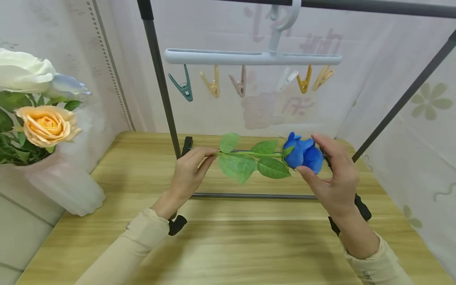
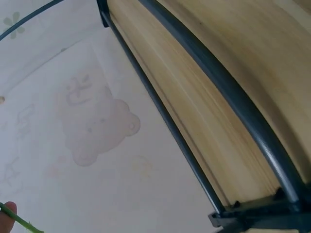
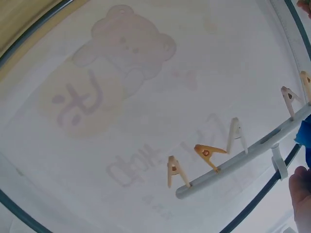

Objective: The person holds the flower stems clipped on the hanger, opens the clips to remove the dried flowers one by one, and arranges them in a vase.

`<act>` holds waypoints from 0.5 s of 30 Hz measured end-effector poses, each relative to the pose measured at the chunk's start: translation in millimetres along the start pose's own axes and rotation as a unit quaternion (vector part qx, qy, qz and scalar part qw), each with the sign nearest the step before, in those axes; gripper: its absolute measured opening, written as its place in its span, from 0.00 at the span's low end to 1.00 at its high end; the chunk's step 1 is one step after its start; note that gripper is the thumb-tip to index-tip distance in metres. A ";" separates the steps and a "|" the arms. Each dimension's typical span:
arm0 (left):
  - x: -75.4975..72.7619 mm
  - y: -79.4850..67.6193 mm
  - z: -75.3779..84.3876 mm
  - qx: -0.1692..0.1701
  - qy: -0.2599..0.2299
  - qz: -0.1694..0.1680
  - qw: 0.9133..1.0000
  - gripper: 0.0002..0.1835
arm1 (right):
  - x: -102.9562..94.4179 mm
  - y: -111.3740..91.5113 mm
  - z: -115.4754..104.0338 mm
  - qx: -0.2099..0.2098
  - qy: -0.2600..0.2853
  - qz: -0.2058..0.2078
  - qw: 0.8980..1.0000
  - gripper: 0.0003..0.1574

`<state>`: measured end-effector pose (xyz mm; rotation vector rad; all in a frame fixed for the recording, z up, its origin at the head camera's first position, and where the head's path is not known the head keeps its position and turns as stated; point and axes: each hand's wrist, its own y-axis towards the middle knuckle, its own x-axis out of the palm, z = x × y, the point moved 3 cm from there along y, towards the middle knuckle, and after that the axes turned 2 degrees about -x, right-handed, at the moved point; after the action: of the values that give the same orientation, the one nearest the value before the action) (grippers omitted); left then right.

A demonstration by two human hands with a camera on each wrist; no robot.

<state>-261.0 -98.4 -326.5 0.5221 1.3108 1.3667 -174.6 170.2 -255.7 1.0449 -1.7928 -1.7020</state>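
An artificial blue rose (image 1: pixel 298 153) with green leaves (image 1: pixel 273 168) lies level in the air between my two hands, above the wooden table. My left hand (image 1: pixel 185 176) pinches the end of its stem between thumb and fingertips. On the other side my right hand (image 1: pixel 338 180) holds the blossom, thumb below and fingers above. Only a fingertip and a bit of green stem (image 2: pixel 20 221) show in the left wrist view. At the right wrist view's edge appear blue petals (image 3: pixel 304 134) and part of my right hand (image 3: pixel 302 196).
A pale blue hanger (image 1: pixel 228 57) with several clips, one a teal clip (image 1: pixel 186 90), hangs from a dark metal rack (image 1: pixel 161 75) behind the rose. To the left, a pinkish-white vase (image 1: pixel 67 184) holds white and orange flowers. A printed curtain (image 1: pixel 213 114) covers the back.
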 end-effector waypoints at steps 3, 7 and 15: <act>-10.6 -5.1 -4.0 -0.020 0.005 0.014 1.000 0.09 | 6.6 2.7 -5.9 0.004 0.051 0.013 0.999 0.45; -27.4 -10.8 -9.1 -0.048 -0.001 0.048 0.998 0.10 | 18.5 1.9 -11.5 0.012 0.121 0.007 0.993 0.43; -67.1 -10.7 -18.2 -0.121 -0.003 0.134 0.984 0.06 | 49.1 -13.6 -9.7 0.012 0.157 -0.050 0.986 0.37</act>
<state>-253.5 -167.7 -317.1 0.5471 1.0761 1.7196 -194.2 126.8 -276.1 1.3490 -1.5862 -1.4758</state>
